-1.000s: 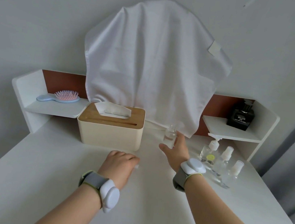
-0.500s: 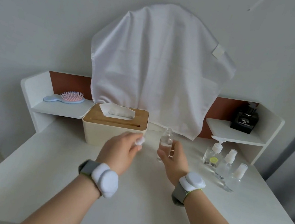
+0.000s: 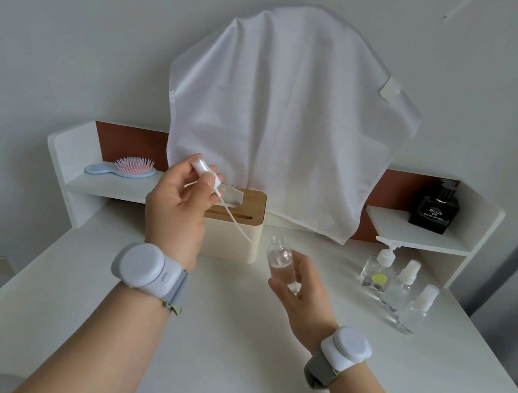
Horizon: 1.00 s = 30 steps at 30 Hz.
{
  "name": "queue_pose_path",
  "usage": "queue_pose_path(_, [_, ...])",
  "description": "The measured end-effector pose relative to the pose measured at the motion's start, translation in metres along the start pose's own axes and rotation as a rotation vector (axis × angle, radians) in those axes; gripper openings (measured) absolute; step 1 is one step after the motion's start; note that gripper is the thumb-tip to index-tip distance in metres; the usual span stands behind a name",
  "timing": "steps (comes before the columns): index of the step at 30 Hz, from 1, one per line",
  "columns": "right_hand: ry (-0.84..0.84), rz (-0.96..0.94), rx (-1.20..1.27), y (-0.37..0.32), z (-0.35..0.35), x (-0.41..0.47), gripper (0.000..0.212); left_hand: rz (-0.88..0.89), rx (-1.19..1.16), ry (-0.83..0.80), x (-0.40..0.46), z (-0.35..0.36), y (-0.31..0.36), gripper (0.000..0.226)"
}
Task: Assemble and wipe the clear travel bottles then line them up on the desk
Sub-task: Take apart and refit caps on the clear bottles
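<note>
My right hand (image 3: 300, 297) holds a small clear bottle (image 3: 280, 257) upright above the desk, its neck uncapped. My left hand (image 3: 179, 200) is raised to the left of it and pinches a white spray cap (image 3: 203, 170) whose thin dip tube (image 3: 234, 221) slants down to the right, ending just left of the bottle's neck. Three assembled clear bottles stand at the right: a pump bottle (image 3: 378, 270) with a yellow dot and two spray bottles (image 3: 401, 284) (image 3: 418, 307).
A cream tissue box (image 3: 236, 229) with a wooden lid stands behind my hands. A white towel (image 3: 288, 117) hangs on the wall. A brush (image 3: 128, 168) lies on the left shelf, a black perfume bottle (image 3: 435, 209) on the right shelf. White desk (image 3: 230, 342).
My right hand has lifted the clear bottle off the desk and brought it nearer. My left hand has risen with the spray cap, and its dip tube now shows.
</note>
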State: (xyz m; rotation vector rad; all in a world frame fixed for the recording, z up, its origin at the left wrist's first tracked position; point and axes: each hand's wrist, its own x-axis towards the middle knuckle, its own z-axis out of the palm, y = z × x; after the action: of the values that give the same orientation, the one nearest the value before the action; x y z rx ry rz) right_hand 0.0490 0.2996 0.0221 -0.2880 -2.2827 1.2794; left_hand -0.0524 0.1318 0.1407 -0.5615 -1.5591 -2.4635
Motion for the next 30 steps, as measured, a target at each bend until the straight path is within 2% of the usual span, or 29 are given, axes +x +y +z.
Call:
queue_pose_path(5, [-0.030, -0.016, -0.096, 0.000, 0.002, -0.006, 0.041, -0.031, -0.095, 0.044, 0.000, 0.000, 0.002, 0.019])
queue_pose_path(16, [-0.059, -0.021, -0.132, -0.009, 0.006, -0.009, 0.041, -0.027, -0.063, 0.014, -0.004, -0.005, -0.008, 0.024])
queue_pose_path(25, [-0.023, -0.043, -0.066, -0.024, 0.014, -0.014, 0.043, -0.040, 0.086, -0.108, -0.023, -0.006, -0.024, 0.013])
queue_pose_path(30, [0.006, -0.069, -0.036, -0.027, 0.018, -0.019, 0.044, -0.121, 0.114, -0.163, -0.036, -0.006, -0.035, 0.020])
